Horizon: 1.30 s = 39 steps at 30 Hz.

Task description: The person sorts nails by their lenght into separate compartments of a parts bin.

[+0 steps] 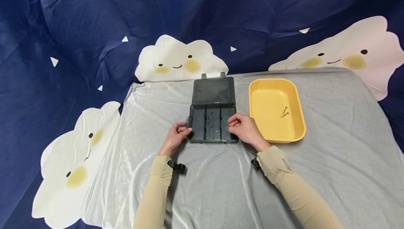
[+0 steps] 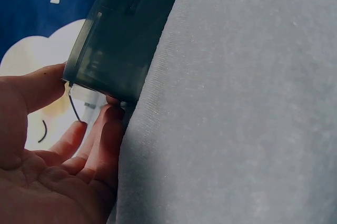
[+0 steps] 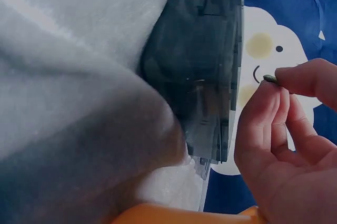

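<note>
A dark translucent divided box (image 1: 197, 120) lies with its lid (image 1: 213, 91) raised at the back. My left hand (image 1: 175, 137) holds its left side, thumb at the rim and fingers against the wall, also seen in the left wrist view. Over the right compartment, my right hand (image 1: 245, 128) pinches a screw (image 1: 225, 121) between thumb and forefinger; its end (image 3: 270, 78) shows at the fingertips in the right wrist view. Several screws (image 1: 213, 125) lie in the middle compartment. Another screw (image 1: 231, 111) is in the right compartment, partly hidden by the fingers.
To the right of the box stands a yellow tray (image 1: 265, 113), its wall near my right wrist, with two screws (image 1: 285, 112) inside. Grey cloth (image 1: 208, 187) covers the table. Behind it hangs a dark blue curtain (image 1: 189, 11) with clouds.
</note>
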Motion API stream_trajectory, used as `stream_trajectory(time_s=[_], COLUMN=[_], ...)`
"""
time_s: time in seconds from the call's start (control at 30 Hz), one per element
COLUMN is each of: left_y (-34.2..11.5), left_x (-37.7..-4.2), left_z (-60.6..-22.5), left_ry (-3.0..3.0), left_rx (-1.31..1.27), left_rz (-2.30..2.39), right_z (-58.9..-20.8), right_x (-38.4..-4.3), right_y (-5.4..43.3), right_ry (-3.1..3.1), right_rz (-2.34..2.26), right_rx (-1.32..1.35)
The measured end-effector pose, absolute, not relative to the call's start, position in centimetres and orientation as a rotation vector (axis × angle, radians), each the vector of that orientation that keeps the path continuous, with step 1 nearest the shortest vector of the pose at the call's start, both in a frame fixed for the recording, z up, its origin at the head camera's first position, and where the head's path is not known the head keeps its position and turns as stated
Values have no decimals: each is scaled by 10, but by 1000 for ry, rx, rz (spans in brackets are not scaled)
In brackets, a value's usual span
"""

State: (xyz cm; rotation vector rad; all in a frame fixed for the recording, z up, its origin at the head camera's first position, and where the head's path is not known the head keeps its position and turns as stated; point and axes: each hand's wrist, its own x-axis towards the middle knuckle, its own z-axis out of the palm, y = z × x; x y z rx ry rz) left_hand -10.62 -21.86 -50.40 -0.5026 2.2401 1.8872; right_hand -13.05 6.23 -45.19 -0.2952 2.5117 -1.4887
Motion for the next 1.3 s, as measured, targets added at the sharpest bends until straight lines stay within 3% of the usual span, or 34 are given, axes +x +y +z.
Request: stream_trajectory(time_s=[0.9,1.3], left_y=[-218,-219], left_x=[-106,-107], left_z=[-502,-504], left_ry=[2242,2229], left_rx=[-487,-507], left_rz=[1864,1857], right_z=[-440,-410], right_x=[-139,-154], right_y=[79,104], right_ry=[2573,2684], right_rz=[-1540,-1393], right_rx=[-200,-245])
